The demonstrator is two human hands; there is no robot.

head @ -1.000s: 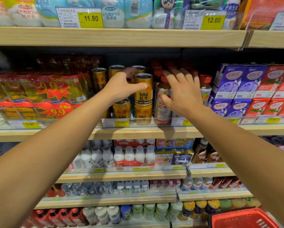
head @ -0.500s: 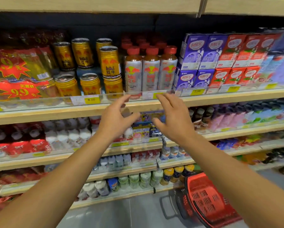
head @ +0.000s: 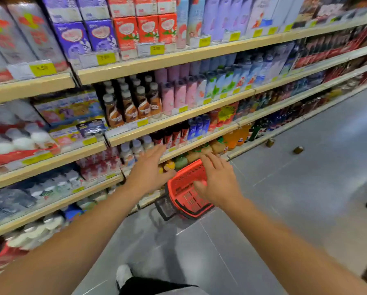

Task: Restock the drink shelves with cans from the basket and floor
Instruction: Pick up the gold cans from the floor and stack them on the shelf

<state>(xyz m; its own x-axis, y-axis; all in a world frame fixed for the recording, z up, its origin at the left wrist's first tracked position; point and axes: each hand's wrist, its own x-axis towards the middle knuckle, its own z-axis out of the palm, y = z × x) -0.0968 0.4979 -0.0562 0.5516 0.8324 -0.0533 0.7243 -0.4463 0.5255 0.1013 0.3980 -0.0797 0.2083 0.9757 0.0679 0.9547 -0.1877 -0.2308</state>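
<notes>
The drink shelves [head: 178, 119] fill the left side and run away toward the upper right, their pale wooden edges stepping down in tiers to the floor, each edge lined with yellow price tags [head: 106, 58]. Brown bottles [head: 129, 107] stand on a middle tier, with pink bottles [head: 179, 94] just beside them to the right. The left hand [head: 148, 171] is held out empty with fingers straight and slightly spread, in front of the lower shelf edges. To its right the red basket [head: 186, 188] sits on the floor close against the bottom shelf, its mesh wall and dark rim blurred; what it holds cannot be made out. The right hand [head: 217, 182] hangs over the basket, fingers spread and empty. Further right the grey tiled floor [head: 295, 199] opens wide, and two cans [head: 297, 150] lie well apart from the basket, near the bottom shelf edge.
</notes>
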